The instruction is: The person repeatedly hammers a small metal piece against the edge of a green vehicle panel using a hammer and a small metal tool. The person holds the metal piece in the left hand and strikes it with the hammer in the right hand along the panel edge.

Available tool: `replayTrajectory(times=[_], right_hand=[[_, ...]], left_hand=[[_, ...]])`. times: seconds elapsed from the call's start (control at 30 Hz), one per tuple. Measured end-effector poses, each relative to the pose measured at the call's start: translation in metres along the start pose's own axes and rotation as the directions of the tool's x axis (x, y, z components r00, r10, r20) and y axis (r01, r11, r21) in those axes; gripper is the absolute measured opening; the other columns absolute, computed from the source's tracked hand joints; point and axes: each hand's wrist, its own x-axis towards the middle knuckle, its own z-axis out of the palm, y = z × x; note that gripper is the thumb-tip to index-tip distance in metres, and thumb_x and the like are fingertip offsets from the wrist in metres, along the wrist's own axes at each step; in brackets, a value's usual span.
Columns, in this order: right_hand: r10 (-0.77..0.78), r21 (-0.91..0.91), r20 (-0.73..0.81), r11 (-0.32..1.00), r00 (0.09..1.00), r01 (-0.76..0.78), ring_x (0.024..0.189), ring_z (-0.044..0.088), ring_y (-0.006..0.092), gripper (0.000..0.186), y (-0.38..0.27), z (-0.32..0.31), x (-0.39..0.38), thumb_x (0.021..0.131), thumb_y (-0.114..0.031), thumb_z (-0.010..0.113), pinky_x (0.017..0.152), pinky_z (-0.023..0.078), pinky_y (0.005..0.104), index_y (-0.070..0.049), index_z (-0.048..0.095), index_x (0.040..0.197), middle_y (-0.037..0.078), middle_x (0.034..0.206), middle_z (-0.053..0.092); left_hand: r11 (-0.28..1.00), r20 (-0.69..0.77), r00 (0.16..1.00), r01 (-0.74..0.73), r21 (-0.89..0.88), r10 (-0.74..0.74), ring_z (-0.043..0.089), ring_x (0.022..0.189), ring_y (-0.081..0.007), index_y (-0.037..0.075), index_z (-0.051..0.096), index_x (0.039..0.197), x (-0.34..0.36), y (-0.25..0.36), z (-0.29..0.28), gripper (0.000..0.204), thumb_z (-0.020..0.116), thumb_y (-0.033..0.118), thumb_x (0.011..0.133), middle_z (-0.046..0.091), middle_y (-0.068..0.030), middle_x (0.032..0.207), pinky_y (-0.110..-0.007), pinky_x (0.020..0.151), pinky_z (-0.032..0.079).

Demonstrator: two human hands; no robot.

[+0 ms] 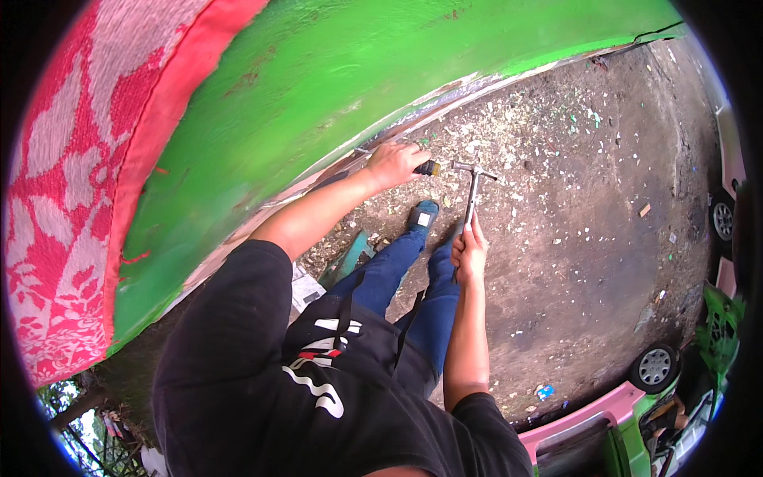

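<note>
In my right hand (470, 248) is a hammer (472, 195), its metal head raised level with my left hand. My left hand (394, 164) is closed around a tool with a black and yellow handle end (430, 168). A thin tip seems to stick out on its far side, against the lower edge of a large green painted panel (318, 75), so it looks like a chisel or screwdriver. The hammer face points at the handle end, with a small gap between them. My left fingers hide most of the tool.
A red and white patterned cloth (67, 175) covers the panel's left part. Light chips lie scattered on the dirt ground (556, 262). By my legs is a teal object (350, 258). Pink and green vehicle parts (580, 421) and a wheel (654, 368) stand at the right.
</note>
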Motion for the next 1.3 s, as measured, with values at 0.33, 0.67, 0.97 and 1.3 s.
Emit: replayTrajectory(times=[0.33,0.67,0.97,1.3], right_hand=[[-0.005,-0.099,0.086,0.995,0.996,0.013,0.044,0.027,0.0024,0.048,-0.005,-0.022,-0.002,0.103,-0.019,0.045,0.037,0.022,0.0186,-0.023,0.035,0.150,-0.008,0.060,0.029],[-0.050,-0.065,0.091,0.996,0.995,0.056,0.043,0.026,0.0029,0.047,0.002,-0.029,0.003,0.104,-0.019,0.043,0.037,0.022,0.0197,-0.024,0.035,0.150,-0.007,0.060,0.030],[-0.205,-0.026,0.014,0.978,0.979,0.206,0.045,0.029,0.0024,0.049,0.003,-0.021,-0.008,0.103,-0.020,0.046,0.038,0.025,0.0189,-0.021,0.034,0.151,-0.006,0.061,0.033],[-0.230,0.048,-0.148,0.970,0.962,0.240,0.047,0.031,0.0008,0.047,0.013,0.001,-0.009,0.102,-0.016,0.050,0.038,0.026,0.0166,-0.021,0.041,0.148,-0.009,0.065,0.036]], left_hand=[[0.998,-0.223,0.973,-0.044,0.046,0.053,0.066,0.071,-0.0218,0.020,0.067,0.107,-0.002,-0.004,0.012,0.048,0.082,0.032,0.062,0.060,-0.0001,0.082,-0.036,0.064,0.053],[0.986,-0.185,0.973,-0.113,0.119,0.134,0.065,0.070,-0.0184,0.021,0.066,0.103,-0.004,-0.010,0.020,0.044,0.080,0.033,0.064,0.060,0.0018,0.078,-0.034,0.063,0.052],[0.993,-0.273,0.958,-0.068,0.098,0.093,0.065,0.065,-0.0219,0.020,0.067,0.101,0.002,-0.011,0.019,0.041,0.079,0.034,0.065,0.060,0.0002,0.074,-0.035,0.060,0.054],[0.996,-0.253,0.965,-0.054,0.072,0.070,0.066,0.066,-0.0235,0.019,0.066,0.101,-0.003,-0.013,0.017,0.044,0.080,0.033,0.063,0.059,-0.0010,0.075,-0.036,0.059,0.054]])
